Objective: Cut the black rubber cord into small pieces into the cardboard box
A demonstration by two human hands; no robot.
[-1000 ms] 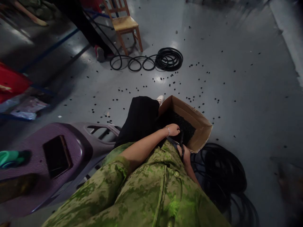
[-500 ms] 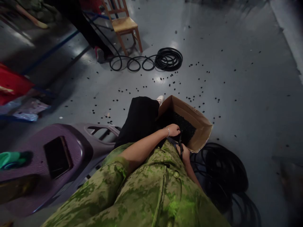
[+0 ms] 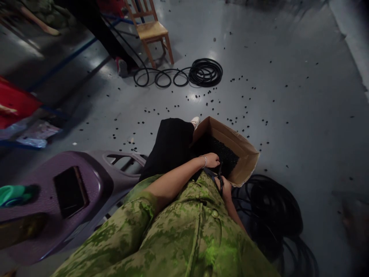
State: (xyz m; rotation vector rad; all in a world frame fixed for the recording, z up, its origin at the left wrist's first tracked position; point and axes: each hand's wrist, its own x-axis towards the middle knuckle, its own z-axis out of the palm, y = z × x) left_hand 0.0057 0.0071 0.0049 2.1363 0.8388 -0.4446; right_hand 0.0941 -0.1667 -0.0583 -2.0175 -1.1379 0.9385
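Observation:
My left hand (image 3: pixel 212 160), with a bracelet at its wrist, is over the near side of an open cardboard box (image 3: pixel 247 154). Its fingers are closed in a pinch; whatever they hold is too dark to make out. Just below, my right hand (image 3: pixel 226 186) is closed around a slim black tool (image 3: pixel 221 184) that may be scissors. The tool's upper end reaches up beside my left fingertips. Many small black pieces (image 3: pixel 226 154) lie in the box. Beside it, to the right, a pile of coiled black hose (image 3: pixel 275 206) rests on the floor.
A purple stool (image 3: pixel 95 177) at my left carries a phone (image 3: pixel 70 191) and a green item (image 3: pixel 13 195). Ahead lie another hose coil (image 3: pixel 205 72) and scattered black bits. A wooden chair (image 3: pixel 152 30) stands beyond, near another person's leg (image 3: pixel 106 36).
Almost nothing differs. Both hands stay at the box's near side, and the slim black tool between them has shifted very slightly.

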